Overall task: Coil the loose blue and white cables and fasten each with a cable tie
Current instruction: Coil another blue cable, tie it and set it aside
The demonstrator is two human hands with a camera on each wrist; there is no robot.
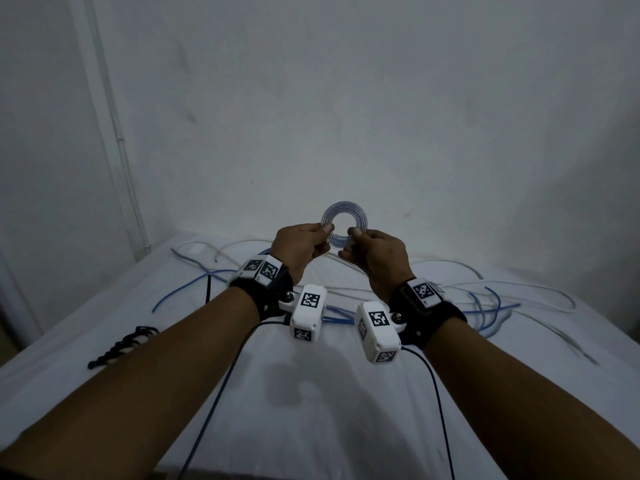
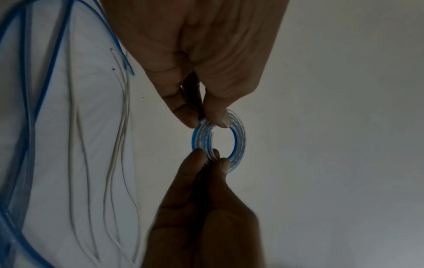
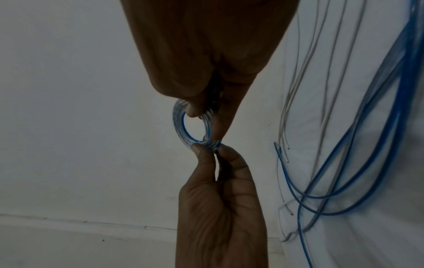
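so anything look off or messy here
Both hands, left hand and right hand, pinch a small clear-and-blue ring, not a cable. Blue cables and white cables sprawl tangled, uncoiled on the sheet.

a plain, dim indoor room, most likely a bedroom in a home. a bed (image 1: 104, 306) covered with a smooth white sheet stands pushed into the corner against bare, whitish painted walls (image 1: 381, 98), marked with a few faint scuffs. a thin conduit (image 1: 117, 133) runs down the wall by the corner. loose blue cables (image 1: 194, 282) and white cables (image 1: 540, 289) lie spread over the sheet, with a bunch of black cable ties (image 1: 121, 344) beside them.
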